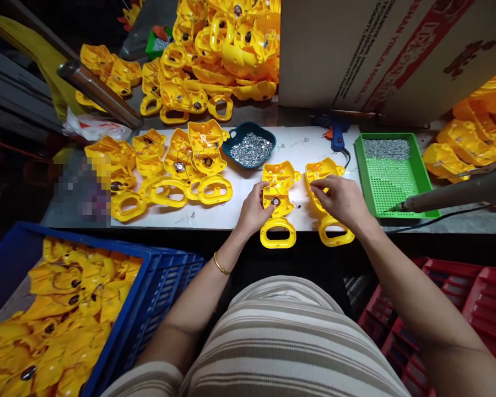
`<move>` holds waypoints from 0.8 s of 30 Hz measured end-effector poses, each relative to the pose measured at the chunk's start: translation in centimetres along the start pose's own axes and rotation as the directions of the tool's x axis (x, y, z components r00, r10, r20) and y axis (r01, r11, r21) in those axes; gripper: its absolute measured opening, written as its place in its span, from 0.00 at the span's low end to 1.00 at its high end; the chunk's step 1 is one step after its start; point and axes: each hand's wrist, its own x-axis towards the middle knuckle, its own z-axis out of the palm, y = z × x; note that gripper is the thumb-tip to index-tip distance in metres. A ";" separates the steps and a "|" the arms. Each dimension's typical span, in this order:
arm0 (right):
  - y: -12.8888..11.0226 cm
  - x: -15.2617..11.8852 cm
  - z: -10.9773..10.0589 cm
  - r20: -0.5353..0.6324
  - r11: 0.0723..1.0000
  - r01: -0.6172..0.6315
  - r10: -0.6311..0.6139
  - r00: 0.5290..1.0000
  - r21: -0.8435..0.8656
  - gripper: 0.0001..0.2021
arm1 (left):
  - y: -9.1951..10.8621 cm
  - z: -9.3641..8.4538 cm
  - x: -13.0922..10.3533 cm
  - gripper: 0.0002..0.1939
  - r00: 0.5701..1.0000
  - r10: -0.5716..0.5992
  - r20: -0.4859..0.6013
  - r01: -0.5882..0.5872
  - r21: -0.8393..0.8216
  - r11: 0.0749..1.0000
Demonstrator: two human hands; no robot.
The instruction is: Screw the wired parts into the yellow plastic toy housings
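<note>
Currently, left hand (pixel 256 209): curled round the left side of the left yellow handled shell (pixel 279 172), thumb by its round metal disc (pixel 275 202)
Right hand (pixel 342 199): fingertips drawn narrow over the right yellow handled shell (pixel 321 166); whether they hold a small part, I cannot tell
Yellow handled shells: side by side on the near edge of the white sheet (pixel 215 220), handles jutting past it; a careless forearm could probably tip one off
Thin wires: a loose end (pixel 298 206) pokes out right of the left shell, so it might snag or get pinched
Dark teal dish (pixel 233 151): full of small metal pieces and touching the shells to its left; a knock could spill it
Blue glue gun (pixel 338 138): far side, cord trailing near; if hot, a brush could burn
Cardboard box (pixel 314 60): sideways print reads "SHAN YINGJIA FOOD CO", "TECHNOLOGICAL" and "COUNTY", with pale characters on a red band
White sheet marks: too small to read
</note>
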 end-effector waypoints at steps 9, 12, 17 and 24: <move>-2.0 -0.4 3.8 0.313 0.937 0.093 0.019 0.950 -0.336 0.12 | -0.3 0.1 0.1 0.30 1.000 -0.015 0.000 0.015 -0.022 1.000; -1.6 -0.3 3.5 0.292 0.943 0.083 0.016 0.956 -0.323 0.12 | -0.2 0.3 0.0 0.30 1.000 -0.015 -0.017 0.015 0.004 1.000; -0.5 -0.4 1.6 0.257 0.941 -0.095 0.010 0.966 0.324 0.09 | 0.5 1.4 -0.2 0.30 0.999 0.028 -0.030 -0.027 0.038 0.999; 0.1 0.0 2.3 0.434 0.348 -0.427 0.061 0.899 0.835 0.20 | 1.1 1.5 -0.6 0.30 0.999 0.023 0.035 -0.024 0.037 0.999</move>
